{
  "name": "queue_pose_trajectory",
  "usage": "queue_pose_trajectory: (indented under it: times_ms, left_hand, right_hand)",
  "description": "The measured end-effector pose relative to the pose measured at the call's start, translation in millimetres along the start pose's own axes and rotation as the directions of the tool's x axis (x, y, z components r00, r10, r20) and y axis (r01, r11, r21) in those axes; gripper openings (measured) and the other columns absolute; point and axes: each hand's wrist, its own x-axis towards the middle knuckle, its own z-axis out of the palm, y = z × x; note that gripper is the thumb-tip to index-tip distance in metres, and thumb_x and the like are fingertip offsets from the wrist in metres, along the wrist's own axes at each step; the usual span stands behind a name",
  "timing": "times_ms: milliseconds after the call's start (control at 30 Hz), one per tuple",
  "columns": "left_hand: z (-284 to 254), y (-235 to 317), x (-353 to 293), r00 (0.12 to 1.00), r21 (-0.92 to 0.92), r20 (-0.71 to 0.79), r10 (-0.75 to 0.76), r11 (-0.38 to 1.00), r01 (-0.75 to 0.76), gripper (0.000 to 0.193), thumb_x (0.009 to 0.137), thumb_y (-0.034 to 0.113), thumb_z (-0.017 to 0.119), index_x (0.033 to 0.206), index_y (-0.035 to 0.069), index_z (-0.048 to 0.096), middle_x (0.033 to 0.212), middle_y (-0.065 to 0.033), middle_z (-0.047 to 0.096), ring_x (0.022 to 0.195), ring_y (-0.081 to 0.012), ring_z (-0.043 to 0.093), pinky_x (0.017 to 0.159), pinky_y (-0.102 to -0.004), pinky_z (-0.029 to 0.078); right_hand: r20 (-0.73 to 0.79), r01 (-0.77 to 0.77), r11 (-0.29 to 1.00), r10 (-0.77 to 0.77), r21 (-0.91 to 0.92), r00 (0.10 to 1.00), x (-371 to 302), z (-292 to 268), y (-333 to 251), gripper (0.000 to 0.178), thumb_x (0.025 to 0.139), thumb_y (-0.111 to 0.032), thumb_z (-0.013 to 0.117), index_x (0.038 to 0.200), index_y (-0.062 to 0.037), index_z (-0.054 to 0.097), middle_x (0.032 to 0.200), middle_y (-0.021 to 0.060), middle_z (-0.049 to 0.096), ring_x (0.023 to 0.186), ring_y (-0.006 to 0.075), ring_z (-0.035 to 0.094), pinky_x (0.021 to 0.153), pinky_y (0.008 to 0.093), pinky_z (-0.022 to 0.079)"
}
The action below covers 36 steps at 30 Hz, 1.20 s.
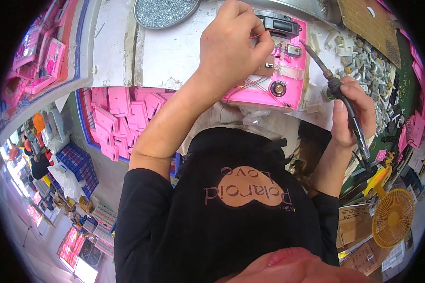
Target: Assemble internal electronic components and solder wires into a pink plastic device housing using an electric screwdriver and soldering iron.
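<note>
Carefully, your left hand (236,45) seems to pinch a red wire (258,35), while your right hand (356,113) grips the soldering iron (334,86), tip near the pink casing (295,90) on the table (160,56). If it slips, a hot tip could melt the casing.

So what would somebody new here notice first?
Probably the bright pink plastic casing at top centre, with a small round dark speaker in it. Next, the long, dark, pen-shaped soldering iron in the right hand, its tip near the casing. Then the round yellow caged fan at lower right.
</note>
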Motion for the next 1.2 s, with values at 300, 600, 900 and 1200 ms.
queue_pose_trajectory:
  times_ms: [300, 600, 900, 1200]
  left_hand:
    - [-19.6, 20.1, -13.9, 0.939, 0.001, 0.257, 0.230, 0.971, -0.238, 0.017, 0.083, 0.010, 0.079, 0.098, 0.007, 0.072, 0.101, -0.0057, 0.062, 0.083, -0.0178, 0.066, 0.069, -0.0309, 0.052]
    - [1.9, 7.2, -5.3, 0.903, -0.219, 0.390, 0.178, 0.971, -0.097, 0.008, 0.086, 0.007, 0.075, 0.094, 0.004, 0.074, 0.085, -0.0060, 0.070, 0.076, -0.0190, 0.069, 0.068, -0.0306, 0.054]
    - [-5.1, 17.1, -1.8, 0.856, -0.233, 0.499, -0.135, 0.931, 0.282, 0.011, 0.089, 0.007, 0.075, 0.098, 0.001, 0.075, 0.081, -0.0024, 0.072, 0.073, -0.0056, 0.063, 0.067, -0.0235, 0.052]
    - [1.6, 6.5, -9.9, 0.898, -0.338, 0.438, -0.043, 0.918, 0.209, 0.011, 0.090, 0.006, 0.073, 0.100, 0.001, 0.074, 0.086, -0.0049, 0.073, 0.077, -0.0081, 0.065, 0.071, -0.0250, 0.053]
  right_hand:
    - [-0.074, -0.007, 1.000, 0.007, -0.005, 0.997, -9.0, -12.6, -0.5, 0.027, 0.083, 0.006, 0.068, 0.108, 0.0101, 0.062, 0.090, 0.0194, 0.064, 0.082, 0.0253, 0.060, 0.082, 0.0362, 0.049]
    - [-0.203, -0.263, 0.965, 0.256, -0.007, 0.945, -10.7, 4.7, -7.7, 0.039, 0.085, 0.002, 0.074, 0.123, 0.0045, 0.065, 0.107, 0.0162, 0.070, 0.100, 0.0229, 0.067, 0.090, 0.0355, 0.052]
    - [-0.033, -0.314, 0.943, 0.312, -0.111, 0.949, 14.8, 55.1, 2.8, 0.053, 0.085, 0.005, 0.075, 0.135, -0.0027, 0.059, 0.107, 0.0091, 0.071, 0.100, 0.0168, 0.069, 0.093, 0.0309, 0.052]
    - [-0.043, -0.104, 0.973, 0.097, -0.205, 0.994, 13.7, 59.6, 4.5, 0.051, 0.078, 0.010, 0.073, 0.125, -0.0067, 0.067, 0.098, 0.0099, 0.068, 0.085, 0.0220, 0.067, 0.078, 0.0300, 0.053]
